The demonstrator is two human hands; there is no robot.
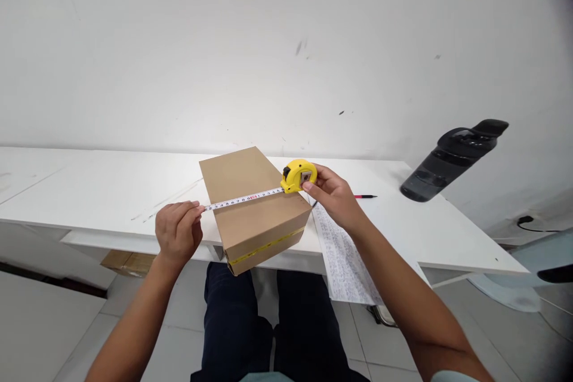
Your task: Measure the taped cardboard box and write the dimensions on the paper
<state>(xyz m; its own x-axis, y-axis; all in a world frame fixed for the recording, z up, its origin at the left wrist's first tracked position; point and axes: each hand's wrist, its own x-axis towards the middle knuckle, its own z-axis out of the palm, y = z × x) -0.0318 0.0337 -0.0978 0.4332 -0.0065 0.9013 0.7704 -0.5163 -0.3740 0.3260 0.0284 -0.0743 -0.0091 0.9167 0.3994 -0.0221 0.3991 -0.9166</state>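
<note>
A closed brown cardboard box [250, 191] rests on the white table, its near end sticking out past the front edge. Yellow tape with dark print runs along its near side. My right hand [333, 194] grips the yellow case of a tape measure [301, 175] above the right side of the box top. The white blade stretches leftward across the top. Its free end is pinched by my left hand [180, 230], just beyond the box's left edge. Fingers hide the very tip of the blade.
A handwritten sheet [342, 256] hangs partly over the front edge of the white table [111, 185], right of the box. Behind my right wrist lies a red and black pen [366, 196]. A dark bottle [450, 161] stands farther right. Another carton [129, 262] is below the table.
</note>
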